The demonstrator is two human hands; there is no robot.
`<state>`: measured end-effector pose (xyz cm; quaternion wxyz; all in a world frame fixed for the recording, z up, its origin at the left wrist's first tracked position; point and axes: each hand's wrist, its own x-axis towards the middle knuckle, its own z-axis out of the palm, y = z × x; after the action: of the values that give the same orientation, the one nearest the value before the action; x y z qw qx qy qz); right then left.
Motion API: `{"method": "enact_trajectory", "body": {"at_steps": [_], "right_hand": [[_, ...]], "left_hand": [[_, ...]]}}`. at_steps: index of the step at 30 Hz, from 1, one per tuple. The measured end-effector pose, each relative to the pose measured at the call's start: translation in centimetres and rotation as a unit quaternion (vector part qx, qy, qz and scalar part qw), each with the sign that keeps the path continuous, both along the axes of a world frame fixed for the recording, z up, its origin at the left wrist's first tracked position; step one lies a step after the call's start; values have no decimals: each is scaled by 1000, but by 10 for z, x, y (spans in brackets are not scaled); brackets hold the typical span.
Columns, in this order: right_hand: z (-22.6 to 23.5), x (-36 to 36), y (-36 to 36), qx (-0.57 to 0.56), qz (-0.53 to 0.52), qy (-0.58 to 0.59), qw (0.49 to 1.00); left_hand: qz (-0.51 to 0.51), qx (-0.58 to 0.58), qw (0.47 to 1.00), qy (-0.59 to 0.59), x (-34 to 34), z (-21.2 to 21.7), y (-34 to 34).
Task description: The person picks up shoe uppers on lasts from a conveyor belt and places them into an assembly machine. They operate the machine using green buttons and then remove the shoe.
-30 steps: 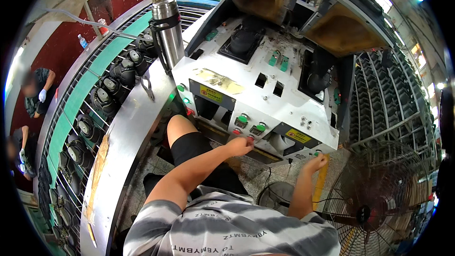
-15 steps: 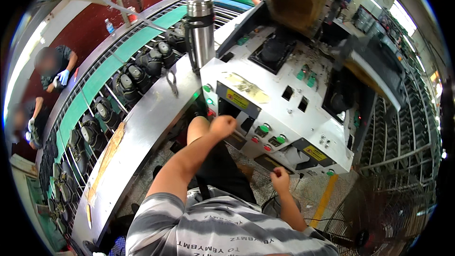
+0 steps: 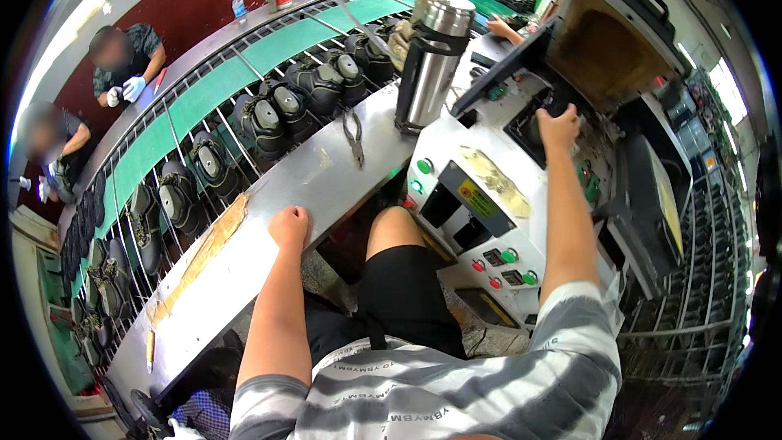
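My left hand (image 3: 289, 227) is closed in a fist at the edge of the metal worktop (image 3: 305, 179); nothing shows in it. My right hand (image 3: 560, 128) reaches over the white machine (image 3: 497, 143), thumb and fingers apart, beside a dark shoe-shaped block (image 3: 560, 100) in the left station. Whether the fingers touch this block I cannot tell. Above it stands a raised lid (image 3: 607, 37) with a brown, stained inside. On the machine's front are green buttons (image 3: 509, 255) and red buttons (image 3: 478, 265).
A steel thermos (image 3: 436, 65) stands by the machine, with pliers (image 3: 353, 138) nearby. Black shoes (image 3: 261, 125) line the roller conveyor along its green strip (image 3: 277, 50). Two people sit beyond it. A yellow-handled tool (image 3: 150, 350) lies on the worktop. Racks (image 3: 700, 261) stand at right.
The view has swung left. My right hand has risen from below the machine's front to its top. My left hand has moved from the front panel to the worktop edge.
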<state>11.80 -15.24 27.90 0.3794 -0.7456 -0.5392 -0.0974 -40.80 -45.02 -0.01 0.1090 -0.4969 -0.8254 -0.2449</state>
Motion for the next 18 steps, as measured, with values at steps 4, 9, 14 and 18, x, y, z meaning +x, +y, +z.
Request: {"method": "enact_trajectory", "body": {"at_steps": [4, 9, 14, 18], "right_hand": [[11, 48, 73, -214, -157, 166, 950], [-8, 31, 98, -265, -150, 169, 937], [30, -24, -4, -109, -181, 175, 962], [-31, -1, -40, 140, -74, 134, 978]], "left_hand": [[58, -46, 992, -105, 34, 60, 11], [56, -51, 995, -68, 16, 23, 0], [49, -61, 995, -69, 20, 26, 8], [33, -34, 997, -55, 14, 21, 9]]}}
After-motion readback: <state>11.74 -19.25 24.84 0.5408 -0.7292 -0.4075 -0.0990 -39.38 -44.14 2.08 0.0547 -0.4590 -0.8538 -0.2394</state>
